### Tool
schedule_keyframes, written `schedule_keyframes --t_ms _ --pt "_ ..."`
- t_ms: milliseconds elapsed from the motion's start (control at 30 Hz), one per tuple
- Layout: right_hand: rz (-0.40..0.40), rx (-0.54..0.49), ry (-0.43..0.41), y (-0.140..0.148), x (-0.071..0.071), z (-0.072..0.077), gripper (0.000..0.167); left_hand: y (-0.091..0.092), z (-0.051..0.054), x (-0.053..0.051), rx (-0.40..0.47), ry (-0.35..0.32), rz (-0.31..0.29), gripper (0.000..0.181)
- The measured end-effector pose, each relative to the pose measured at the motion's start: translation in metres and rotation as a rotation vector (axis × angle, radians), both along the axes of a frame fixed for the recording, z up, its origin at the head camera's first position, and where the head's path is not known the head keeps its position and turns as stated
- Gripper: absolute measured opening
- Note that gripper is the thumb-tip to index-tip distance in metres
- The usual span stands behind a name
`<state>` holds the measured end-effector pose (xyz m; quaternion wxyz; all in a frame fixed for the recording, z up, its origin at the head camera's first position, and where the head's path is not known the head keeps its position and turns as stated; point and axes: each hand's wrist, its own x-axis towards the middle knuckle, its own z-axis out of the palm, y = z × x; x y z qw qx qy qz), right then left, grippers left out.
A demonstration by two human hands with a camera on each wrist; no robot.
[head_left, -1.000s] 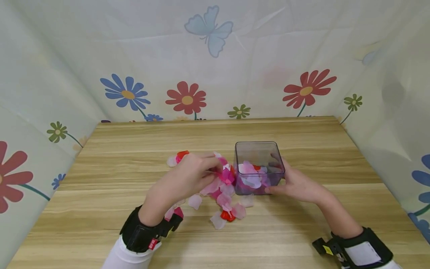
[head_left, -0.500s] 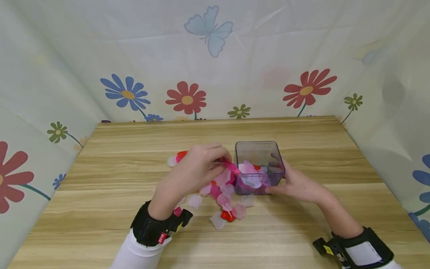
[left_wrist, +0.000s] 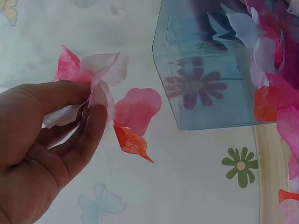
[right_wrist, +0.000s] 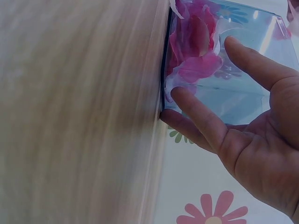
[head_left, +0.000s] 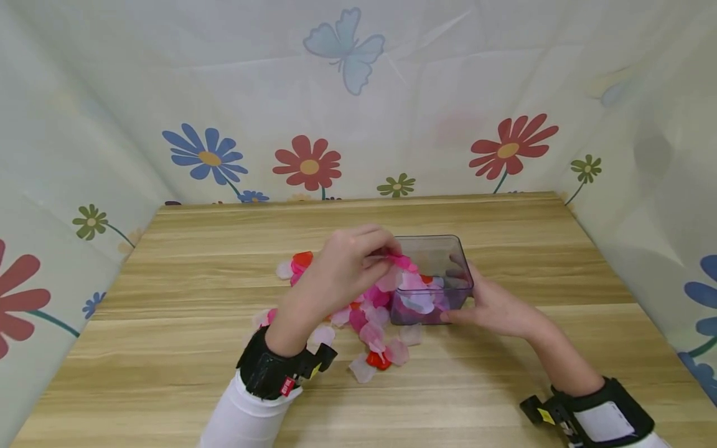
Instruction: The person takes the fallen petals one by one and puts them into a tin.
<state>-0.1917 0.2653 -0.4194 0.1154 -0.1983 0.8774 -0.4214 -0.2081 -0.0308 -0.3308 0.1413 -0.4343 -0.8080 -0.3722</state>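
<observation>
My left hand [head_left: 342,267] pinches a bunch of artificial petals [left_wrist: 105,70], pink, white and orange-red, between thumb and fingers. It is over the left rim of a clear, tinted plastic box [head_left: 431,250]. The box stands upright on the table, with pink, white and red petals [head_left: 417,292] inside. At its right side my right hand [head_left: 493,305] holds the box, thumb on the near wall and fingers on the far side. In the right wrist view the fingers [right_wrist: 201,114] and thumb straddle the box's walls.
Loose petals [head_left: 372,336] lie scattered on the wooden table [head_left: 224,242] to the left of the box and in front of it. Several more are partly hidden under my left arm. A flower-printed curtain [head_left: 235,74] surrounds the table's back and sides.
My left hand has moved rightward and slightly away from me, lifting a bunch of petals from the pile up to the box's rim. The right hand and box have stayed in place.
</observation>
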Motion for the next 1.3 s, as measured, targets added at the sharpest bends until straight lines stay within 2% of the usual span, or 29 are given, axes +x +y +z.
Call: schedule_keyframes --t_ms 267,600,933,1133,1300 --pt "-0.005 -0.003 -0.007 0.000 0.001 0.001 0.111 0.017 -0.003 -0.010 0.058 0.077 -0.005 0.012" --pt "0.017 -0.034 0.001 0.000 -0.001 -0.002 0.109 0.034 -0.010 -0.019 0.065 0.060 -0.013 0.010" --pt "0.037 -0.058 -0.006 -0.002 -0.003 -0.003 0.106 0.047 -0.017 -0.024 0.013 0.054 -0.043 0.011" --pt "0.045 -0.057 0.022 -0.002 -0.002 -0.003 0.107 0.052 -0.021 -0.024 -0.054 0.051 -0.046 0.012" --pt "0.041 -0.054 0.011 -0.001 -0.002 -0.003 0.109 0.055 -0.023 -0.025 -0.117 0.045 -0.037 0.012"
